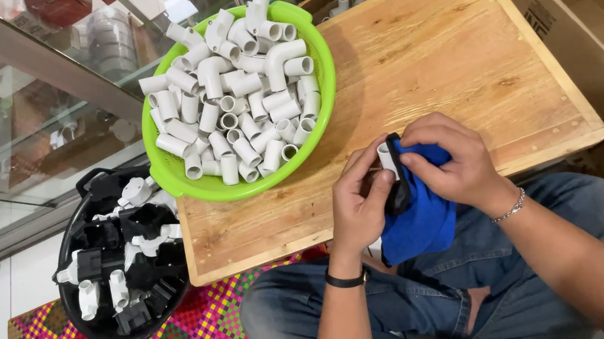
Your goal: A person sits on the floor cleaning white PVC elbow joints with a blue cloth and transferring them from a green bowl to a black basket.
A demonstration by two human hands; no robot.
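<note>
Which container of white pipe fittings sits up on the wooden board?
The green basket of white elbows is on the wooden board; the black basket and the cardboard box sit beside the board, lower down.

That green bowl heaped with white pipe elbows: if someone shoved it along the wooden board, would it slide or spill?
The green bowl would probably slide, since its plastic looks smooth on the wooden board. The white elbows are heaped above the rim, so a sharp push might shed a few. It overhangs the board's left edge, so a leftward shove could tip it.
</note>
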